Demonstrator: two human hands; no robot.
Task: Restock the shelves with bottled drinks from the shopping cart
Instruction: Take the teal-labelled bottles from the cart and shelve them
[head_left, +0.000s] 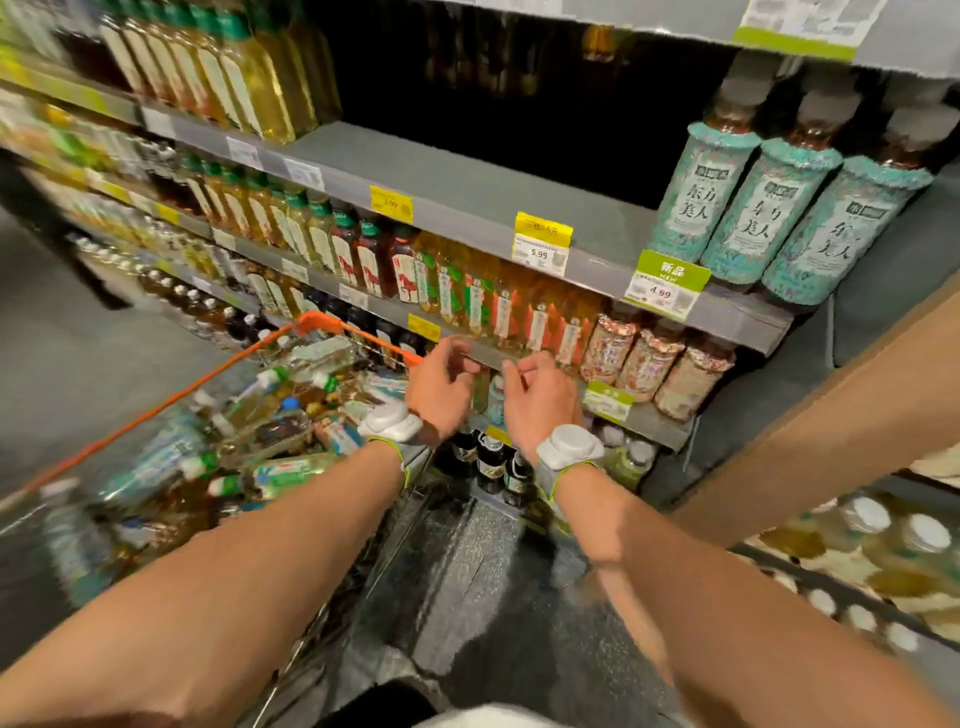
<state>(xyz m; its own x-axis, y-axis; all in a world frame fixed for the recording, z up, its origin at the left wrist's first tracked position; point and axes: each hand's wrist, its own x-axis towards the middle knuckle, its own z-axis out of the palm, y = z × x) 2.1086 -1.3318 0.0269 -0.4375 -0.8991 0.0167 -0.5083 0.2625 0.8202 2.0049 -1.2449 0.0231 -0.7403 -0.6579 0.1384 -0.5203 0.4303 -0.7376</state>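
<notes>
Your left hand (444, 387) and right hand (540, 400) are loosely curled, empty. The cart (317, 323) is piled with bottles (291, 475) and the shelf (467, 176) has a gap, so most of the restock is left.

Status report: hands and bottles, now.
Left hand and right hand empty, fingers loosely curled, at shelf edge. Bottles lie in cart. Nothing between hands and shelf.

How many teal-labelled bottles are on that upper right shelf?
3: left bottle, middle bottle, right bottle, in a row at the shelf front. Others may be hidden behind them.
</notes>
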